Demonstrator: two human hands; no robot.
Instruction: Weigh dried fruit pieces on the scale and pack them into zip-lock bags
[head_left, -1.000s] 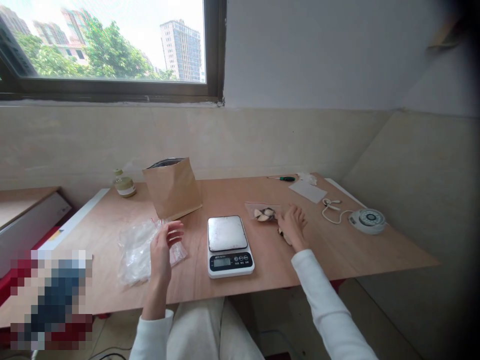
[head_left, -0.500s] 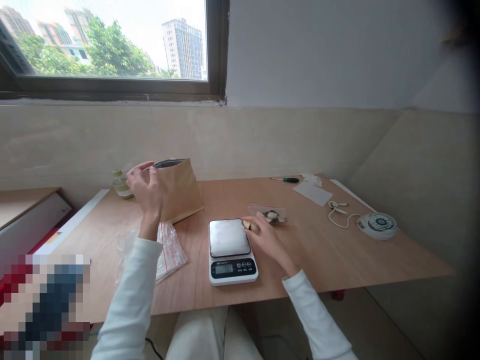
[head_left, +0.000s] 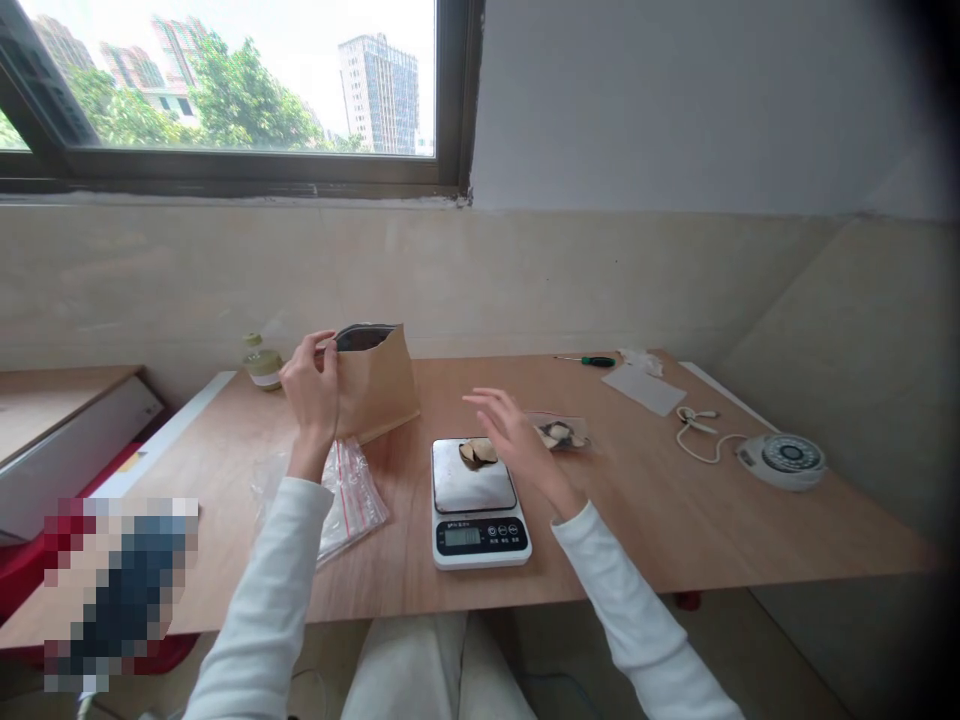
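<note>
My left hand point(head_left: 311, 385) pinches the left edge of the brown paper bag point(head_left: 375, 388), which stands upright with its mouth apart and a dark inside showing. On the steel plate of the white digital scale point(head_left: 480, 545) lie beige and brown pieces point(head_left: 478, 454) that look like dried mushroom slices. My right hand point(head_left: 517, 440) is raised just right of these pieces, fingers spread, holding nothing. Beside it a small clear zip bag point(head_left: 562, 432) contains similar pale and dark pieces. The digits on the scale's display are too faint to read.
Empty clear zip bags point(head_left: 349, 500) lie left of the scale. A greenish bottle point(head_left: 262, 362) stands behind my left hand. Farther right are a green-handled screwdriver point(head_left: 596, 361), a white sheet point(head_left: 643, 388) and a round white device point(head_left: 781, 460) with a cable.
My right hand has let go of the beige and brown pieces, which now rest on the scale plate, and has lifted with spread fingers. My left hand stays at the paper bag. The view has shifted slightly.
</note>
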